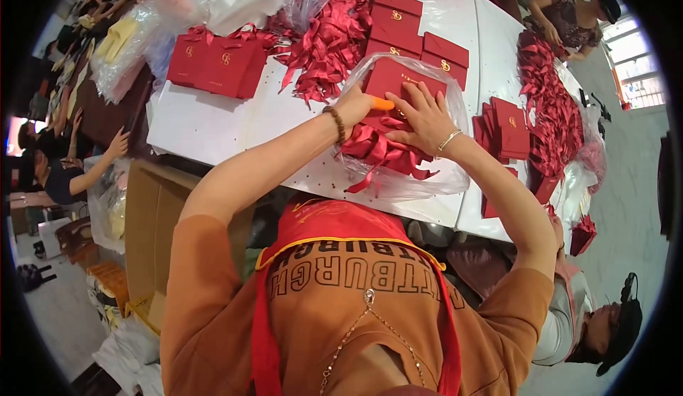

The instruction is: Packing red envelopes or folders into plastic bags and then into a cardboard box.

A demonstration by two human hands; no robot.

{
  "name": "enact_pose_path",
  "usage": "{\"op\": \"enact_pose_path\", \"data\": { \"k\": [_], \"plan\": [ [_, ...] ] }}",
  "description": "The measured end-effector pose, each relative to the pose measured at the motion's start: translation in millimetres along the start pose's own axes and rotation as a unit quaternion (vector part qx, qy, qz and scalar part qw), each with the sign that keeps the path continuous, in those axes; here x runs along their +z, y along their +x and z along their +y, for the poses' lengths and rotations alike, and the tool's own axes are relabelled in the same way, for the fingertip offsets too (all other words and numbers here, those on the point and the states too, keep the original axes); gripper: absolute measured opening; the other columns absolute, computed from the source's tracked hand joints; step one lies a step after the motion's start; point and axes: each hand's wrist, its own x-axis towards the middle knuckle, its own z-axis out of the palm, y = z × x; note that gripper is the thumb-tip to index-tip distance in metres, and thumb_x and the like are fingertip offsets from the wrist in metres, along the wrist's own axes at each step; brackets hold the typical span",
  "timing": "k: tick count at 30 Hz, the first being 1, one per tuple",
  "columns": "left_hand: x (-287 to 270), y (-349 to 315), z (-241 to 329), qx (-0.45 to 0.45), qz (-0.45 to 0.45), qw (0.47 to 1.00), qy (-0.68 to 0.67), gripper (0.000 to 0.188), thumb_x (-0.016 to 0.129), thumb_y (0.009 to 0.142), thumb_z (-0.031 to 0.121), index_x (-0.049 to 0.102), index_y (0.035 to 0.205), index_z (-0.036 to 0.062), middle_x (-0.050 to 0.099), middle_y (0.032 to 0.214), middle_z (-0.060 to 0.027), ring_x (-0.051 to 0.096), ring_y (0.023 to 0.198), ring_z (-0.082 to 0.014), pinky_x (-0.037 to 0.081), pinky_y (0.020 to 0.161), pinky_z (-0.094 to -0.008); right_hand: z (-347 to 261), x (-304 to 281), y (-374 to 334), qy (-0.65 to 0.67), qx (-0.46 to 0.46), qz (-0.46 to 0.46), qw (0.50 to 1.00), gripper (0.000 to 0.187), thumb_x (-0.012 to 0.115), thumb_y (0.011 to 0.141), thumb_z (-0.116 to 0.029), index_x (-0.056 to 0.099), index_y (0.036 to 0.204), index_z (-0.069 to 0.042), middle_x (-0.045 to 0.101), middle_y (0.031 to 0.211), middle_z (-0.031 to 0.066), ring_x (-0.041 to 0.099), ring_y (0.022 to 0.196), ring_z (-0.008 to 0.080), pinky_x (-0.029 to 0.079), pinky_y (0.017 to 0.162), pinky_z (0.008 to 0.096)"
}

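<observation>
In front of me a stack of red paper gift bags (393, 75) with gold print lies inside a clear plastic bag (455, 172). Loops of red ribbon handles (380, 151) spill toward me from the stack. My right hand (427, 122) rests on the stack with its fingers spread. At the stack's left side is my left hand (352, 111). A smooth orange finger-shaped piece (382, 103) sticks out from it over the red paper; whether it covers a finger or is held, I cannot tell. The left hand's other fingers are mostly hidden.
Red gift bags (217, 65) stand at the left, others (396, 15) behind the stack and more (511, 127) at the right. Ribbon heaps (334, 40) cover parts of the white table (213, 129). A cardboard box (153, 218) is at lower left. People (569, 15) sit around.
</observation>
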Motion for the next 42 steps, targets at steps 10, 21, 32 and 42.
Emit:
{"op": "enact_pose_path", "data": {
  "k": [10,21,32,42],
  "plan": [
    [-177,-40,69,0.085,0.419,0.904,0.03,0.027,0.056,0.078,0.013,0.056,0.104,0.0048,0.06,0.094,-0.0036,0.055,0.085,-0.0096,0.043,0.064,-0.0221,-1,-8,-8,0.027,0.015,0.0,1.0,0.071,0.057,0.071,-0.052,0.033,0.13,-0.021,0.025,0.134,0.0155,0.019,0.126,0.0375,0.019,0.097,0.0569],
    [-316,10,25,0.056,0.43,0.854,-0.289,0.04,0.067,0.073,0.017,0.052,0.108,0.0033,0.059,0.104,-0.0121,0.058,0.09,-0.0267,0.05,0.075,-0.0418,-4,-11,-3,0.039,0.019,-0.025,0.999,0.073,0.06,0.071,-0.047,0.031,0.131,-0.019,0.02,0.137,0.0163,0.016,0.127,0.0379,0.017,0.098,0.0564],
    [-327,29,1,0.141,0.454,0.814,-0.335,0.033,0.063,0.07,0.003,0.056,0.102,0.0034,0.059,0.1,-0.0118,0.059,0.086,-0.029,0.05,0.073,-0.0419,-8,-14,-2,0.025,0.017,-0.031,0.999,0.073,0.057,0.072,-0.05,0.03,0.132,-0.019,0.02,0.137,0.0165,0.014,0.128,0.0372,0.015,0.099,0.0562],
    [-242,-21,-17,0.379,0.457,0.788,-0.164,0.072,0.068,0.058,-0.01,0.036,0.12,0.0052,0.052,0.102,-0.0115,0.054,0.089,-0.0233,0.048,0.077,-0.0361,-11,-16,-8,0.03,0.022,-0.014,0.999,0.072,0.058,0.072,-0.049,0.03,0.132,-0.018,0.021,0.136,0.0166,0.015,0.128,0.0375,0.015,0.099,0.056]
  ]
}}
